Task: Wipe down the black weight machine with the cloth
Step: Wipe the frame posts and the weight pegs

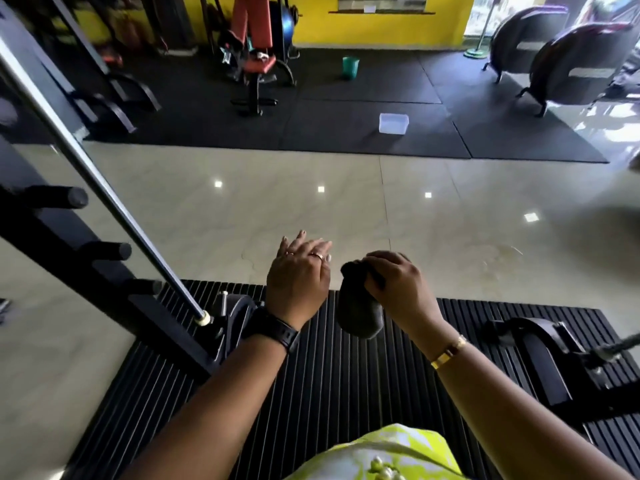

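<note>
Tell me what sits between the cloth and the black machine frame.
Head view: the open left hand hangs between the cloth, gripped by the right hand, and the machine frame.

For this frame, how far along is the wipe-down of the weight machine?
Done: nothing I can confirm; no surface shows a wiped mark. In hand: the right hand grips the bunched dark cloth in the air above the ribbed mat, touching no machine part; the left hand is open beside it. Left: the black weight machine, with its pegs and chrome bar.
</note>
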### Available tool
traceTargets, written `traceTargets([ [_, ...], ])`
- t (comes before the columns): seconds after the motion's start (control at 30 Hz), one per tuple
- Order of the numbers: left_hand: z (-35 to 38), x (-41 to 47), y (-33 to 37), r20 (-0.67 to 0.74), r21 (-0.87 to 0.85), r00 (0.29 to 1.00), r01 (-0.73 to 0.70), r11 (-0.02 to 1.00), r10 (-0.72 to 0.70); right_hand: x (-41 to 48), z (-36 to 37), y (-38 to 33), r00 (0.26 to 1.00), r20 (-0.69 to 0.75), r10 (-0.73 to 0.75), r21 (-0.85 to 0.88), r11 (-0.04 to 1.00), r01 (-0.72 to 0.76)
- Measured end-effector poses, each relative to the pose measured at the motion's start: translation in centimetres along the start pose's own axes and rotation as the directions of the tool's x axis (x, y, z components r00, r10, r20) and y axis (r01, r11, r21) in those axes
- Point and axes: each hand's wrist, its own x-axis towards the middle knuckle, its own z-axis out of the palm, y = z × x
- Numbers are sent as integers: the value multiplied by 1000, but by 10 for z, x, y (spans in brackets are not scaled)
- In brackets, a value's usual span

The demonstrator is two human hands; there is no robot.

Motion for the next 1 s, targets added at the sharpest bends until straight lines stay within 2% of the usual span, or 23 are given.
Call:
traceTargets([
  [0.1,-1,20,-16,-47,15,999,6,1000,-5,34,11,11,991,-105,-81,-133,989,67],
  [0.17,0,35,-33,-112,21,994,22,1000,-19,57,18,18,987,-129,-96,-160,984,74],
  [0.3,16,64,-66,-135,47,988,85,995,-78,97,38,34,988,-106,-109,-110,989,97],
  [0.43,33,107,-89,-133,-6,983,128,992,-128,135,72,52,985,-81,-152,-74,986,146],
  [0.67,51,229,-129,-123,30,973,200,979,-195,243,136,105,979,-23,-203,17,979,203],
  [0.83,45,309,-157,-159,82,966,221,972,-206,330,169,123,948,-15,-317,46,947,317],
  [1.0,42,350,-189,-162,80,944,304,949,-288,391,204,124,916,14,-401,74,914,399],
])
